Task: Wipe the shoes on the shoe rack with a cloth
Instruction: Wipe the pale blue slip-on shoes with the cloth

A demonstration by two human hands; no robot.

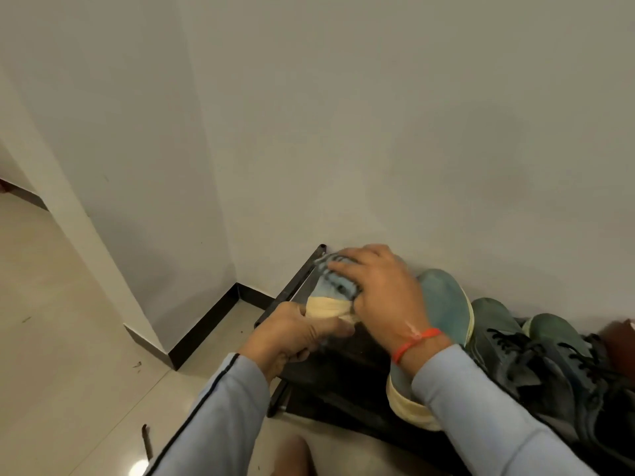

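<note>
A light blue shoe with a cream sole [326, 309] is held over the left end of the black shoe rack [343, 359]. My left hand [292, 334] grips its cream sole end from the near side. My right hand [381, 286] lies on top of it, fingers curled over a blue-grey striped cloth [335, 266] pressed against the upper. Most of the shoe is hidden under the cloth and hand. Its teal mate [443, 304] lies on the rack behind my right wrist.
Two dark lace-up sneakers [508, 345] [563, 338] sit on the rack to the right, with a brown item [622, 341] at the frame edge. The white wall stands directly behind the rack. Pale floor tiles [68, 338] with a small dark scrap [147, 444] lie to the left.
</note>
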